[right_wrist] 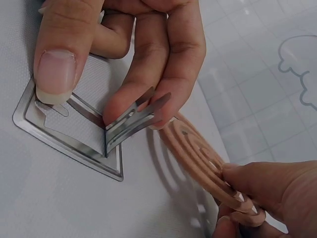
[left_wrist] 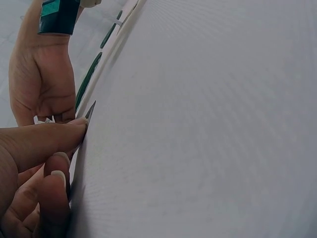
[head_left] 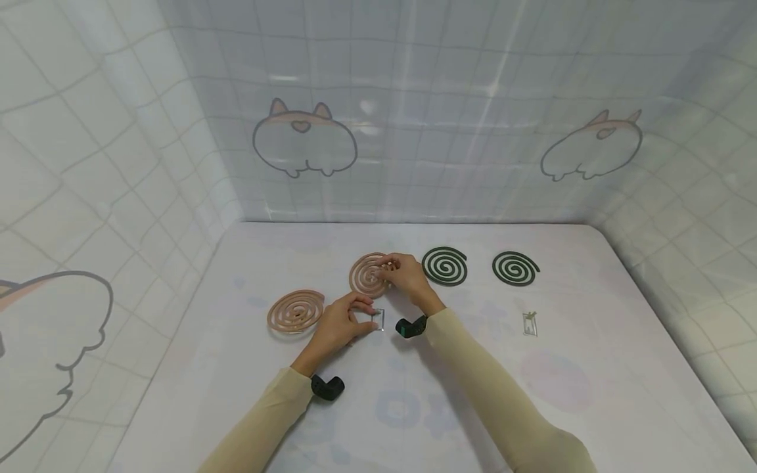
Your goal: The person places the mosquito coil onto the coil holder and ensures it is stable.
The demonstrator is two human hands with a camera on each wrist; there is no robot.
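A brown mosquito coil (head_left: 359, 270) is pinched at its edge by my right hand (head_left: 409, 279), thumb on top; in the right wrist view the coil (right_wrist: 190, 156) tilts above the table. My left hand (head_left: 338, 322) holds a small metal coil stand (head_left: 382, 320) flat on the tabletop. Its thumb (right_wrist: 58, 74) presses the stand's frame (right_wrist: 74, 152), and other fingers lie by the raised split prongs (right_wrist: 132, 121). The coil's near edge is close to the prong tips; contact cannot be told. In the left wrist view, only a dark sliver of the stand (left_wrist: 90, 111) shows.
Another brown coil (head_left: 296, 311) lies left, slightly raised, with metal under its front edge. Two dark green coils (head_left: 445, 266) (head_left: 515, 269) lie at the back right. A second metal stand (head_left: 530, 324) sits in front of them. Patterned curtain walls (head_left: 414, 131) border the white table.
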